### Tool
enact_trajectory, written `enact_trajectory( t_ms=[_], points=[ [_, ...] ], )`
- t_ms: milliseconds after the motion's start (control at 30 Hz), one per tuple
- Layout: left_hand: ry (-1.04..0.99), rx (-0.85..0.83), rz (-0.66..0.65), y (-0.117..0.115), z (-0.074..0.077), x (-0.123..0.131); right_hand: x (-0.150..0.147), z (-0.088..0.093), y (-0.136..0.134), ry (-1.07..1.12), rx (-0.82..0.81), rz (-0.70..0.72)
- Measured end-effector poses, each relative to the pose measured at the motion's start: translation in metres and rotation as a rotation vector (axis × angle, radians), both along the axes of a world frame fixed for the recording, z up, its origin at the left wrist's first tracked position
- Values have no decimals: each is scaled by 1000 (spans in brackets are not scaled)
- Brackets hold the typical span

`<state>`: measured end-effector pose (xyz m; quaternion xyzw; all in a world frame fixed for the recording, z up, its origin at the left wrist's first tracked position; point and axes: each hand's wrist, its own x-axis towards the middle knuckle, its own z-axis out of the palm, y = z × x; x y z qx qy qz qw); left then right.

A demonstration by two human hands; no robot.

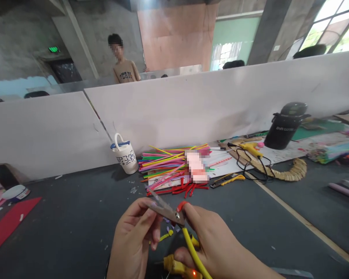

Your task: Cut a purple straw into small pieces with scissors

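Observation:
My right hand (212, 232) grips a pair of scissors (178, 216) with yellow handles, its blades parted and pointing up to the left. A red piece shows by the right thumb, near the pivot. Against the lower blade, my left hand (136, 232) has thumb and fingers pinched together. What they hold is too small or hidden to make out. Below the hands, a yellow glue gun (177, 266) with a lit red light lies on the dark table, partly covered by the right hand. Small purple and yellow scraps (166, 235) are scattered between the hands.
Bundled coloured pipe cleaners (163, 162) lie ahead, with a white cup (125, 158) to their left. Rightward are a yellow utility knife (228, 179), another glue gun (251, 148) with its cord, and a black bottle (285, 126). A white partition (168, 112) stands behind; a person (126, 71) is beyond.

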<state>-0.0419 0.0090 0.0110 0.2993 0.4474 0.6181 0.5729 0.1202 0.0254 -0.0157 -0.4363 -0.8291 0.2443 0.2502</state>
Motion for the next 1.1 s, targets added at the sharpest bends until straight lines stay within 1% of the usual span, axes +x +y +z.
enact_trajectory(
  t_ms=[167, 300, 433, 533, 667, 767, 833, 967, 1100],
  points=[
    [-106, -29, 12, -1, -3, 6, -2, 3, -5, -2, -30, 5],
    [-127, -50, 20, -1, -1, 9, -3, 6, -7, 11, -38, -17],
    [-164, -34, 54, -2, -2, 10, -3, 8, -9, 6, -29, -50],
    [-184, -26, 38, -3, -4, 11, -4, 9, -11, -1, -8, -73],
    [-190, -59, -17, -3, -5, 14, -5, 7, -13, 0, 20, -73],
    [-202, -78, -4, -3, -6, 16, -4, 4, -13, -9, 23, -80],
    [-205, -72, 5, -3, -9, 15, -4, 2, -12, -5, 15, -70],
    [-205, -10, -57, -4, -14, 11, -2, -3, -11, 21, 8, -45],
    [-209, -18, -74, -4, -12, 10, -3, -5, -11, -2, 37, -58]
  ],
)
